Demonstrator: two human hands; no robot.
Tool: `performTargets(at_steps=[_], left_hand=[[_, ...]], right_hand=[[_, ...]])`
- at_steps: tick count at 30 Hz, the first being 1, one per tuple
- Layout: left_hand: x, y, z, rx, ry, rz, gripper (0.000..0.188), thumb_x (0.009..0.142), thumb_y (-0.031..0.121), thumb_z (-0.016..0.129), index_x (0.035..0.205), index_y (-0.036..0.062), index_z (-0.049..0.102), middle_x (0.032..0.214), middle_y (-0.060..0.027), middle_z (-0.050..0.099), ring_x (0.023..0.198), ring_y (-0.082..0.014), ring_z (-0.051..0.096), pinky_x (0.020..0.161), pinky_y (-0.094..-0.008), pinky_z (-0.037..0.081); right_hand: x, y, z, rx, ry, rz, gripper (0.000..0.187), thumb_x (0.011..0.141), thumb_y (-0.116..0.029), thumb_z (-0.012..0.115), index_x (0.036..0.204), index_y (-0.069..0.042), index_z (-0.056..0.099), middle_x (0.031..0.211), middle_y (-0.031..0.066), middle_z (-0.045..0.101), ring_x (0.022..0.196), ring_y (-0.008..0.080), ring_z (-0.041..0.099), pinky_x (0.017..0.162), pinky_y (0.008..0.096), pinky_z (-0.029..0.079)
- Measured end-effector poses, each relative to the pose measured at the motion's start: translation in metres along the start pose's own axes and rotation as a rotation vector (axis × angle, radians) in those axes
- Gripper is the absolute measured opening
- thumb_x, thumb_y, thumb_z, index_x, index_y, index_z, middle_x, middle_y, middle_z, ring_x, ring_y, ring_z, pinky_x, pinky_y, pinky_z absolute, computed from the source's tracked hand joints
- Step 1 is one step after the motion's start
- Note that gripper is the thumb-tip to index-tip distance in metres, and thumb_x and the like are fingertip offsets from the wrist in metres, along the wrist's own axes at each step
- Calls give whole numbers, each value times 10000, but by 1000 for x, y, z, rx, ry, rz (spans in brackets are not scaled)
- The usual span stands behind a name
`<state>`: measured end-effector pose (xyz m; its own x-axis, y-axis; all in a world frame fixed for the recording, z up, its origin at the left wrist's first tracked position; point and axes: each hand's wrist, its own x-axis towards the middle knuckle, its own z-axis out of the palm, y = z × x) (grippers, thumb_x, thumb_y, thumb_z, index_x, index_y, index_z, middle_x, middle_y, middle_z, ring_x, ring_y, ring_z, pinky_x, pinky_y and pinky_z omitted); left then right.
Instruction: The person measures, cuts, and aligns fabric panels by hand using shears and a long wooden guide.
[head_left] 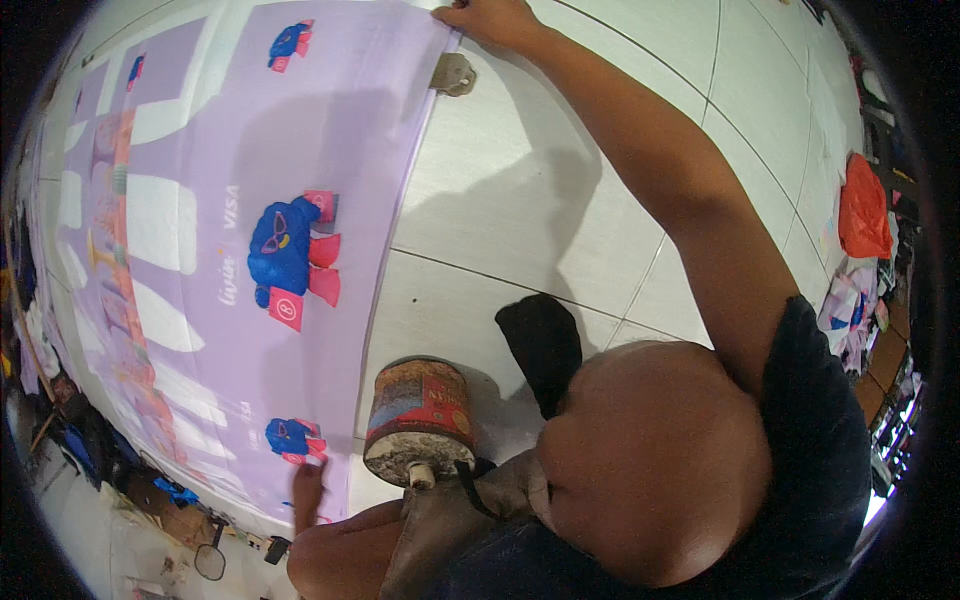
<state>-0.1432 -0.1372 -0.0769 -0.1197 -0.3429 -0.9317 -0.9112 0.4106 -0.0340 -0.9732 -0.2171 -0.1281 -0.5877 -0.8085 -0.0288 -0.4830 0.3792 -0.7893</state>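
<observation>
A wide lilac printed fabric sheet (330, 130) with blue furry cartoon figures and white shapes lies spread over the floor on the left. At the top, my right hand (490, 22) reaches out along a stretched arm and pinches the sheet's far corner. My left hand (308, 492) is low on the left, over the sheet's near end; my bent limb partly hides it and its fingers are blurred. Beside the sheet's right edge sits a rusty paint can (420, 420) with a red label. A flat grey-brown metal piece (455, 75) lies at the edge near my right hand.
White floor tiles (500, 200) stretch to the right of the sheet. A black flat object (545, 350) lies by my bare knee (655, 460). At the far right are a red plastic bag (865, 210) and piled cloth (850, 310). A small mirror (210, 562) stands lower left.
</observation>
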Motion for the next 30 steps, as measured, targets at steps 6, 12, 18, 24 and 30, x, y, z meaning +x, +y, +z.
performTargets(at_steps=[6,12,18,24,30], left_hand=[[31,278,-272,71,904,586,397,831,143,709,1162,-27,569,1164,-205,587,1100,-376,546,978,-443,415],[105,478,-287,-20,1020,664,430,820,282,724,1120,-4,606,1095,-198,602,1029,-359,575,910,-446,451],[129,507,-277,3,1017,523,365,827,285,689,1066,16,630,1011,-180,629,975,-364,598,867,-459,471],[132,509,-281,152,1055,536,274,840,239,632,1021,37,667,977,-175,645,911,-375,620,812,-464,505],[129,512,-283,120,1023,460,287,858,224,593,1048,30,689,1067,-154,660,967,-351,636,837,-448,512]], right_hand=[[-7,22,-14,-31,35,3,381,761,-247,703,1062,-27,626,937,164,685,862,292,662,749,386,524],[3,32,-8,-31,45,-28,399,753,-270,694,1067,-32,630,969,167,689,918,322,660,785,404,524],[3,34,-15,42,44,-6,411,742,-306,732,1039,-41,631,955,162,687,904,303,659,770,393,524],[6,10,-17,323,17,136,405,749,-337,751,1009,-52,630,859,138,690,894,258,664,779,374,520],[7,8,-8,116,158,78,354,735,-313,748,969,-72,638,922,146,693,944,300,655,821,405,517]])
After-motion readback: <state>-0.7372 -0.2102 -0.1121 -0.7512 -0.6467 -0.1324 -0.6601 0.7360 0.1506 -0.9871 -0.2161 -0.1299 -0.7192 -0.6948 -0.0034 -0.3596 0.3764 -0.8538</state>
